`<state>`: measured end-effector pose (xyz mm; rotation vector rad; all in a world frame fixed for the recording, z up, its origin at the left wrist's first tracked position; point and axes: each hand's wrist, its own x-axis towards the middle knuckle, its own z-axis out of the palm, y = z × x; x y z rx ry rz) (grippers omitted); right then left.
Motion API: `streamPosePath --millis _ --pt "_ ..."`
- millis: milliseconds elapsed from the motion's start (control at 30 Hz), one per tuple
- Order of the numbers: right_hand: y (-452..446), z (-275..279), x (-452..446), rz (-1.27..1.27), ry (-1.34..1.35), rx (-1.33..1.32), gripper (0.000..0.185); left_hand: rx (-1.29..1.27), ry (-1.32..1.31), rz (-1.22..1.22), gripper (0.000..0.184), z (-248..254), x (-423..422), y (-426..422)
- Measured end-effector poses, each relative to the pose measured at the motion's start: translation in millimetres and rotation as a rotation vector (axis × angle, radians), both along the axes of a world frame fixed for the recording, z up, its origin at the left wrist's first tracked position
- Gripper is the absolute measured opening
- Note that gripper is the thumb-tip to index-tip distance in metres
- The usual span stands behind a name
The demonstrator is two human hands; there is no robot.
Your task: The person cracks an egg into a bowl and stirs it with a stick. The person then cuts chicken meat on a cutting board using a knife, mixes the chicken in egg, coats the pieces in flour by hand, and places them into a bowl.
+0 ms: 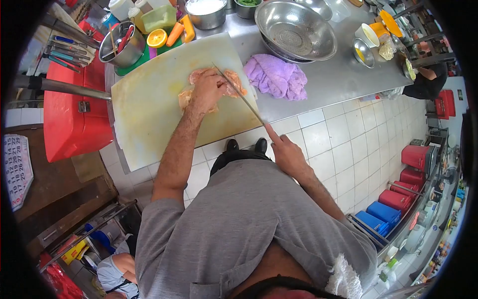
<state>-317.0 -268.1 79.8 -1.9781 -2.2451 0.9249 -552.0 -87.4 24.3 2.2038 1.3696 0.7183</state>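
Two hands worked over raw meat [234, 84] on a cutting board [149, 117].
The left hand [208, 89] reached forward, fingers bent down at the meat; whether it gripped, I cannot tell. The right hand [288, 152] was closed around the knife [241, 97], its index finger pointing along it.

Grey short-sleeved shirt [219, 209]; dark trousers [240, 156]; black shoes [261, 145]; white cloth [344, 279] near collar.
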Motion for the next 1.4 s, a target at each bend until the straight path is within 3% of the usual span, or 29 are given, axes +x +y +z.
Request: streamPosePath --millis 333,400,533,700,833,900,1233,1333,1400 --pt "-58.3 17.9 54.9 -0.061 0.18 -0.055 0.056 0.001 0.025 -0.004 0.014 7.3 -3.5 -5.9" --pt "-58.5 30.4 59.6 -0.073 0.216 -0.046 0.056 -0.275 -0.224 0.111 0.013 5.4 -8.1 -9.9" --pt "-33.0 30.0 37.8 -0.045 0.245 0.075 0.057 -0.138 -0.207 0.072 0.014 -2.8 -10.9 -9.8" --pt "10.3 10.5 -4.9 -0.001 0.161 0.019 0.062 -0.001 -0.03 0.022 0.013 -13.5 -15.1 -5.8" --pt "6.6 1.6 -5.3 0.034 0.095 0.019 0.059 -0.051 -0.063 0.063 0.013 -2.4 -9.6 -9.5" --pt "-4.8 3.0 -0.3 0.022 0.06 0.0 0.058 -0.221 -0.042 0.05 0.016 9.2 -6.9 -11.4" --pt "-48.3 20.9 41.8 -0.092 0.185 -0.132 0.055 -0.169 -0.029 0.107 0.014 -5.0 -8.3 -5.0" --pt "-57.5 32.7 56.7 -0.086 0.231 -0.124 0.054 -0.302 -0.015 0.052 0.017 8.2 -17.6 3.7" --pt "-56.6 33.5 55.0 -0.095 0.275 -0.133 0.054 -0.19 -0.171 0.252 0.022 23.5 -28.4 4.0"
